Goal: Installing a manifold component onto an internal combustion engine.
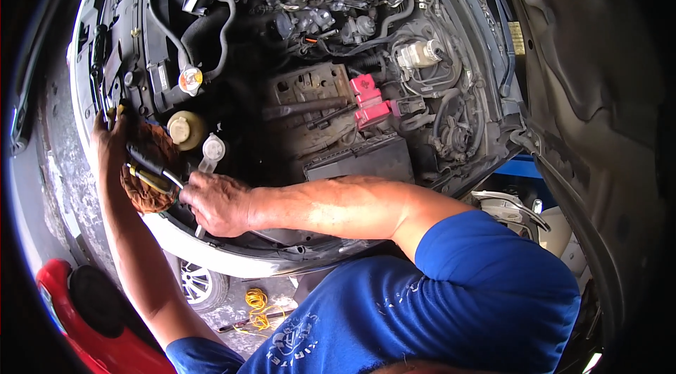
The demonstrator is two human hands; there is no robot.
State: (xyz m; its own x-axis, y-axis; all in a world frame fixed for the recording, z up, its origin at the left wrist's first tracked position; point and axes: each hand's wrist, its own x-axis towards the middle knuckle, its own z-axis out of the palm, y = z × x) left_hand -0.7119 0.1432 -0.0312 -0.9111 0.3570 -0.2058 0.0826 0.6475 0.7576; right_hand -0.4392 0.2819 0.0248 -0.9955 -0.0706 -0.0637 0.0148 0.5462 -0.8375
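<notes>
Left hand [107, 145]: grips a brown rag [144, 170] and black-handled tool [144, 159] at the engine bay's [338, 57] front corner
Right hand [215, 201]: pinches the tool's metal shaft [172, 178]
Progress: fitting apparently still being worked; yellow-capped reservoir [184, 129] closed nearby

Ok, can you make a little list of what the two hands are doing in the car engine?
place: open engine bay of a car
left hand: at the bay's edge, on a brown rag
right hand: gripping a thin tool by the rag, its tip hidden
tool by rag: black and yellow handle
nearby: pale round cap, red battery cover
on ground: yellow cord
</notes>
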